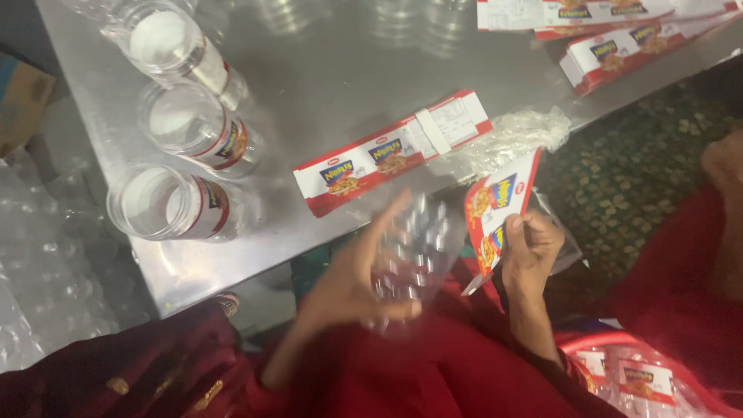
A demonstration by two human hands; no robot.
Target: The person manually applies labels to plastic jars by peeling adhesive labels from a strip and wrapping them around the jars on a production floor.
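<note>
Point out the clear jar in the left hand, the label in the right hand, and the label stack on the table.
clear jar (414, 248), head view, blurred side wall.
label (495, 213), head view, printed face.
label stack (387, 155), head view, middle of top label.

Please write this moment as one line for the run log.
left hand: holds clear jar | right hand: holds red label | metal table: three labelled jars, label strip

Steel table (325, 70) (jars (182, 124), labels (391, 152)).
</note>
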